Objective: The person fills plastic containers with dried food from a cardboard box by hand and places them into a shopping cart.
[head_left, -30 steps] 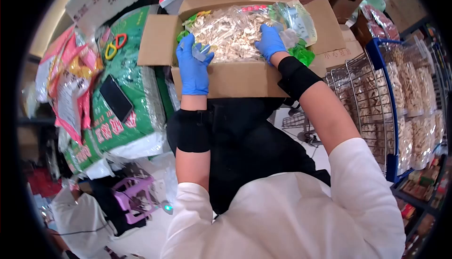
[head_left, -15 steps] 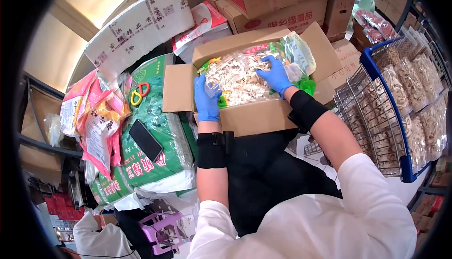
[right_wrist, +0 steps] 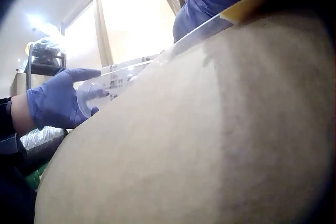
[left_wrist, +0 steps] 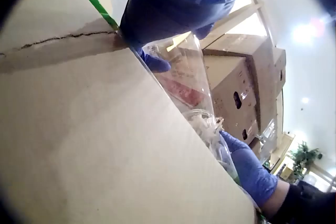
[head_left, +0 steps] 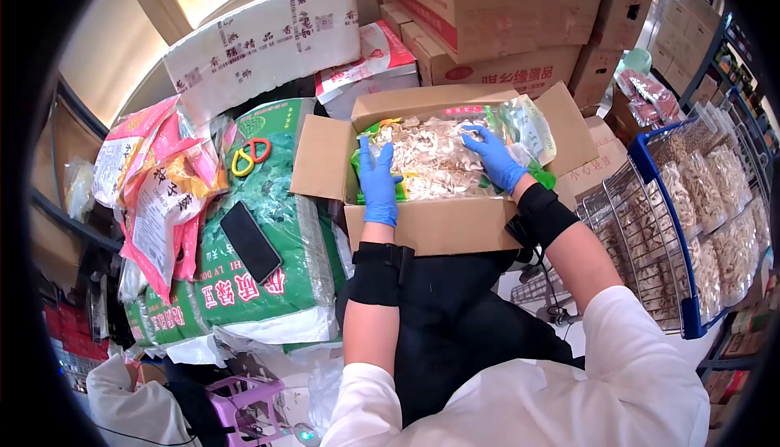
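An open cardboard box (head_left: 431,228) stands in front of my lap, holding a clear plastic bag of pale dried mushroom slices (head_left: 431,155). My left hand (head_left: 378,187), in a blue glove, is at the bag's left end, its fingers mostly straight and its thumb spread to the side. In the right wrist view clear film (right_wrist: 126,71) runs between the left thumb and fingers. Also gloved in blue, my right hand (head_left: 496,159) grips the bag's right side, fingers over its top. In the left wrist view the bag's edge rises above the box wall (left_wrist: 105,140).
A wire basket with a blue rim (head_left: 670,228) at right holds several packed bags. Green sacks (head_left: 268,203) at left carry a phone (head_left: 249,241) and scissors (head_left: 250,156), beside pink packets (head_left: 166,203). Stacked cartons (head_left: 504,25) and a white foam board (head_left: 268,45) stand behind.
The head view has tilted up, so the box sits lower in it. My left thumb, earlier close to the fingers with a piece of clear film, is now spread. The right hand stays on the bag.
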The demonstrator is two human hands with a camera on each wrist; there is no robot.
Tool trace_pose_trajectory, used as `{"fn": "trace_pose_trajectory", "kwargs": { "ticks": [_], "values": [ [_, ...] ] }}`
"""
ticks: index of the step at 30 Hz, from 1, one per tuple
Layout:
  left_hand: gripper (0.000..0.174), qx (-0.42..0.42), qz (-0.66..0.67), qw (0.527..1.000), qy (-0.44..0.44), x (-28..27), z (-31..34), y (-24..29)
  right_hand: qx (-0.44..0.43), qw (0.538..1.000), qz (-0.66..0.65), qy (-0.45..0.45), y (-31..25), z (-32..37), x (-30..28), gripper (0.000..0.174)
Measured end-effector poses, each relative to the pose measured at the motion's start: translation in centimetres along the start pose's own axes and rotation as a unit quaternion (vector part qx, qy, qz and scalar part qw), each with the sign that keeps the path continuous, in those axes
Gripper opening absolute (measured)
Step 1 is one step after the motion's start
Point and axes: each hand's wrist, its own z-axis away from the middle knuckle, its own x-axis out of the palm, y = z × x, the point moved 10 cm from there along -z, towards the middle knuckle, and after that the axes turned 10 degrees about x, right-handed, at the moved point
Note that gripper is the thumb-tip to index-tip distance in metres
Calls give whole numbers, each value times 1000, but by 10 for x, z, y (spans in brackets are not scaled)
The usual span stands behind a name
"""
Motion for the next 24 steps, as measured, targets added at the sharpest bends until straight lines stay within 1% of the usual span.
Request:
{"fn": "trace_pose_trajectory", "kwargs": {
  "ticks": [1, 2, 3, 4, 5, 6, 7, 8, 10, 11, 12, 13, 15, 17, 18, 19, 20, 21, 22, 23, 24],
  "values": [
    [61, -1, 3, 1000, 4, 0, 0, -2, 1, 1000, 4, -2, 13, -10, -7, 38],
    [61, 3, 3, 1000, -25, 6, -1, -2, -89, 992, 86, -23, 17, -19, -9, 36],
    [62, 8, 2, 999, -54, 13, -1, -1, -178, 969, 165, -44, 22, -26, -12, 33],
    [60, -1, 5, 997, -75, 18, 2, -1, -232, 943, 231, -64, 15, -20, -4, 32],
    [60, -3, 8, 997, -73, 19, 3, -3, -230, 942, 234, -65, 16, -18, -5, 32],
    [62, -3, 9, 996, -84, 23, 2, -6, -44, 996, 11, -75, 21, -17, -4, 34],
    [65, -3, 10, 996, -94, 26, 3, -8, 147, 963, -213, -79, 43, -10, 5, 36],
    [65, -3, 11, 996, -92, 29, 6, -5, 192, 942, -266, -66, 46, -4, 7, 37],
    [61, 16, -21, 993, -115, 40, 14, 7, 183, 947, -258, -60, 45, -3, 4, 38],
    [61, 14, -20, 993, -113, 38, 12, 1, 177, 949, -254, -56, 43, -3, 2, 39],
    [61, 91, -104, 979, -149, 44, 10, 10, 172, 952, -249, -53, 43, -4, 0, 41],
    [60, 165, -187, 951, -184, 52, 12, 17, 166, 954, -244, -48, 44, -5, -2, 42],
    [59, 158, -179, 954, -181, 48, 10, 6, 156, 958, -239, -38, 45, -12, -4, 45],
    [53, 169, -188, 951, -177, 45, 6, 0, 146, 962, -228, -41, 47, -13, -2, 49],
    [50, 124, -153, 967, -164, 41, 4, -9, 137, 968, -206, -44, 24, 6, 15, 60],
    [50, 124, -153, 967, -163, 41, 4, -4, 137, 968, -205, -45, 23, 6, 15, 60],
    [49, 73, -70, 985, -138, 35, 2, -5, 134, 973, -182, -36, 21, 7, 11, 58],
    [48, 22, 14, 993, -111, 29, 1, -10, 130, 978, -159, -26, 21, 7, 7, 57],
    [44, 10, 54, 995, -82, 21, -4, -14, 132, 978, -158, -26, 25, 3, 3, 57],
    [44, 9, 54, 995, -82, 17, -7, -13, 139, 969, -201, -25, 32, -4, 0, 55],
    [43, -20, 115, 991, -58, 11, -9, -13, 146, 959, -244, -24, 39, -9, -2, 53]
  ]
}}
